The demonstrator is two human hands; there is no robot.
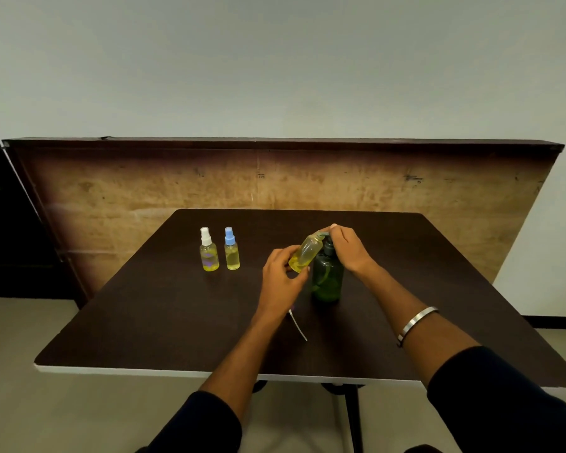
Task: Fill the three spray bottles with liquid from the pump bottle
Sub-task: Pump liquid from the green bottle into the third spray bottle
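Pump bottle (327, 279) dk green plastic, round, right hand (348, 248) atop

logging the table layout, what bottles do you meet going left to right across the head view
white-capped spray bottle → blue-capped spray bottle → uncapped spray bottle tilted in the left hand → green pump bottle under the right hand

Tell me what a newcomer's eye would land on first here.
First, the two hands meeting at the middle of the dark table: the left hand tilts an uncapped small bottle of yellow liquid against the spout of the green pump bottle, while the right hand sits on the pump head. Next, two capped spray bottles, white-topped and blue-topped, stand side by side to the left.
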